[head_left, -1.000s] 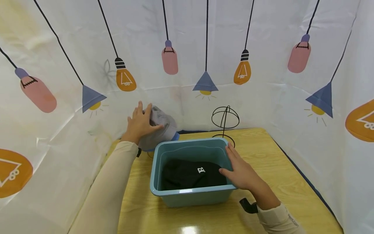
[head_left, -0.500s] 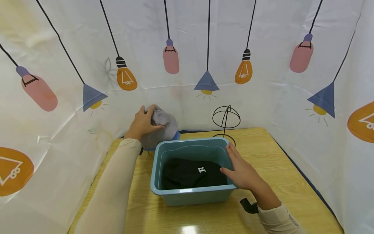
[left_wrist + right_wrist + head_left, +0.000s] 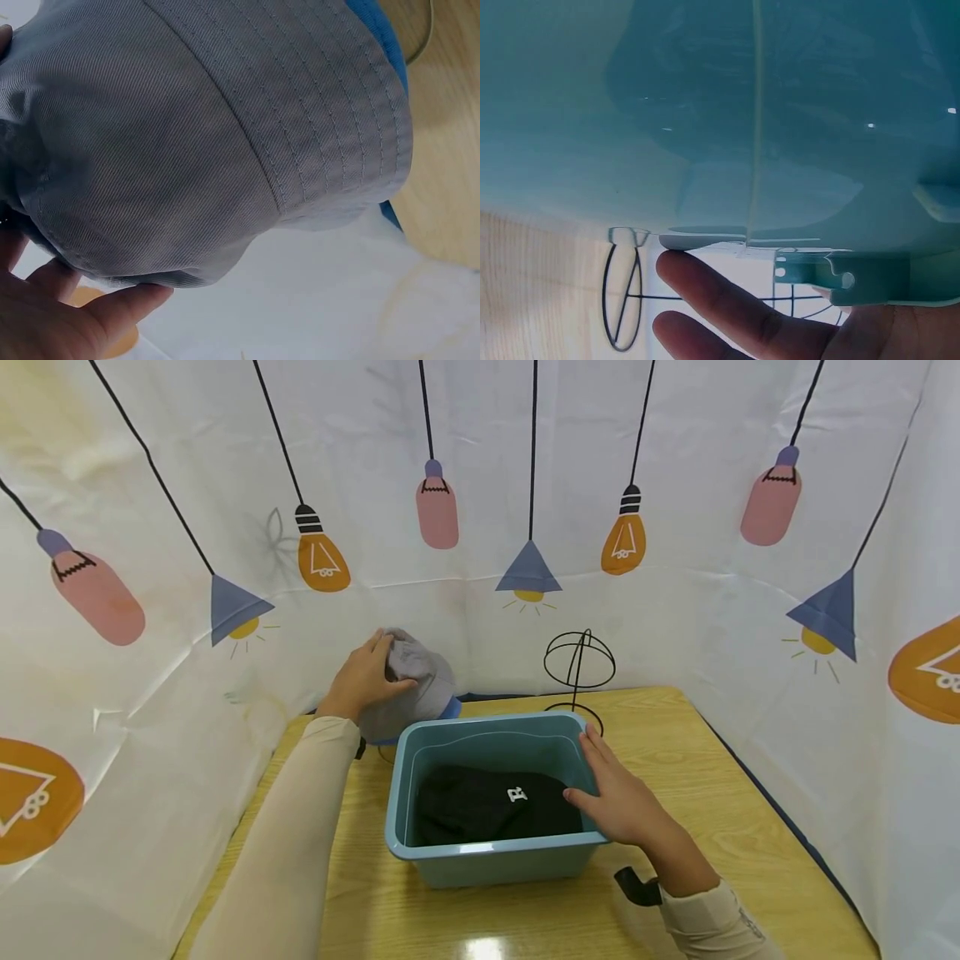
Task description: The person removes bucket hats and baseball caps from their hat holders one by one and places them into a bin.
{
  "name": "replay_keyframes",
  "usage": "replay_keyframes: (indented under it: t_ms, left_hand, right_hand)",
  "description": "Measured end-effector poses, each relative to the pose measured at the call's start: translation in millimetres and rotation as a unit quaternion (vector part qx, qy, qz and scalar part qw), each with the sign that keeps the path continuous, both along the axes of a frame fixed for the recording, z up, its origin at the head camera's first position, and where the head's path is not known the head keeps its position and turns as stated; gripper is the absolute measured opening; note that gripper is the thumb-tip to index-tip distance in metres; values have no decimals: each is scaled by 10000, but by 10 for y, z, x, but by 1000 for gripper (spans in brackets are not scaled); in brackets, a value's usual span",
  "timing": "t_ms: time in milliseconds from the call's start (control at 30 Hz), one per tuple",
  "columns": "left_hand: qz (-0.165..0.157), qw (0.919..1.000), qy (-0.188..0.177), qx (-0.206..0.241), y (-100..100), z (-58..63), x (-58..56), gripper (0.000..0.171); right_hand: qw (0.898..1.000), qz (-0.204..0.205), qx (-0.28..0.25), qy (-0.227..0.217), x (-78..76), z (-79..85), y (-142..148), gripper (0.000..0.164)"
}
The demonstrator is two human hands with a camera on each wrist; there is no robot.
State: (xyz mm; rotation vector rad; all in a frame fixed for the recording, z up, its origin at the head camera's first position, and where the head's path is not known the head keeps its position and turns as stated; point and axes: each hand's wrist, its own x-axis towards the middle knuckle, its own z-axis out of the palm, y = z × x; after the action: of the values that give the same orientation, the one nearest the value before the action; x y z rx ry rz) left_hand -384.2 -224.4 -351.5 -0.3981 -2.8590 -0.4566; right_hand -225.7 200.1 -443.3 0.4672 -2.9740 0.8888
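A grey bucket hat (image 3: 429, 683) with a blue underside stands at the back left, on a thin stand that it mostly hides. Over its crown my left hand (image 3: 362, 679) grips the cloth, fingers at the top and thumb on the near side. The left wrist view shows the hat's stitched brim and my fingertips (image 3: 142, 298) at the crown's edge. My right hand (image 3: 618, 802) holds the right rim of a blue-green plastic tub (image 3: 487, 868), thumb inside and fingers outside. Inside the tub lies a black cap (image 3: 480, 806) with a white letter patch.
Behind the tub stands a black wire hat stand (image 3: 576, 672) with a domed top and a ring base. The wooden table (image 3: 675, 752) is enclosed by white fabric walls (image 3: 480, 643) printed with lamps.
The left hand's fingers, spread above the hat a second ago, have closed down onto its crown. The right hand and the tub have stayed in place.
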Motion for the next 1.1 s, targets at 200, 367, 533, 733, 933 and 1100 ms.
replay_keyframes:
  t_ms: [200, 367, 533, 733, 933, 1100]
  left_hand:
    - [72, 10000, -24, -38, -14, 40, -10, 112]
    - [145, 9998, 126, 4, -6, 114, -4, 115]
    - [130, 9989, 450, 86, 20, 232, 30, 116]
    - [78, 9974, 705, 105, -1, 357, 63, 116]
    - [114, 9969, 774, 87, -21, 501, 108, 114]
    - [40, 9954, 957, 46, -35, 610, 130, 112]
  right_hand:
    - [10000, 19, -48, -19, 7, 12, -7, 92]
    - [10000, 13, -43, -21, 14, 23, -8, 92]
    - [10000, 0, -29, -32, 18, 27, -7, 92]
    - [10000, -7, -10, -46, 20, 31, -15, 92]
    - [10000, -16, 5, -67, 24, 31, -16, 92]
    - [10000, -27, 23, -64, 20, 34, -16, 91]
